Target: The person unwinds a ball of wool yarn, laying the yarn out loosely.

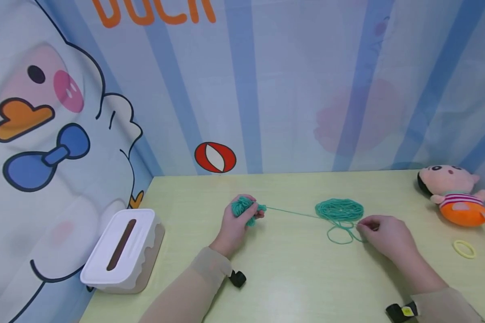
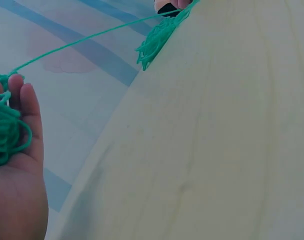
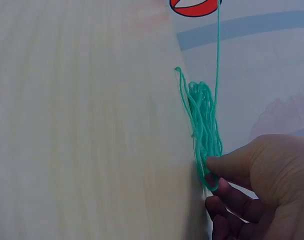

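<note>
My left hand (image 1: 234, 226) grips a small wound bundle of green yarn (image 1: 240, 206), with the thumb across its front. The left wrist view shows part of this bundle (image 2: 7, 132) lying against the palm and fingers. From it a single taut strand (image 1: 291, 211) runs right to a loose oval coil of the same yarn (image 1: 339, 210) on the table. Loops trail from the coil's near side. At its right edge my right hand (image 1: 384, 235) pinches the yarn between thumb and curled fingers. In the right wrist view the thumb tip overlaps the lower end of the coil (image 3: 204, 120).
A white-lidded box (image 1: 143, 233) with a dark slot stands at the table's left edge. A plush doll (image 1: 456, 195) in orange lies at the back right, with a yellow ring (image 1: 464, 249) in front of it. A printed cloth backdrop (image 1: 291, 89) rises behind the table.
</note>
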